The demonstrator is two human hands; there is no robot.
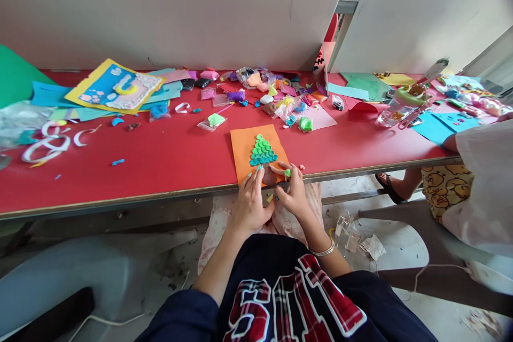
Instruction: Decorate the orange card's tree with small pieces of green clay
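Note:
An orange card [241, 147] lies at the table's front edge, with a tree of overlapping green-to-teal clay discs [262, 150] on it. Below the discs is a brown clay trunk [269, 176], partly hidden by my fingers. My left hand [253, 200] rests on the card's lower left, its fingers stretched out beside the trunk. From the right, my right hand [295, 189] reaches over the card, index finger extended to the trunk and thumb apart. A small bright green piece [287, 172] shows at the right fingers; whether it is held or worn I cannot tell.
Bagged clay [236, 96] in many colours lies along the back of the red table [180, 155]. White curled strips [48, 147] and a decorated yellow-edged card [116, 88] are at left. A clear bottle [396, 107] stands at right, near another seated person [484, 187].

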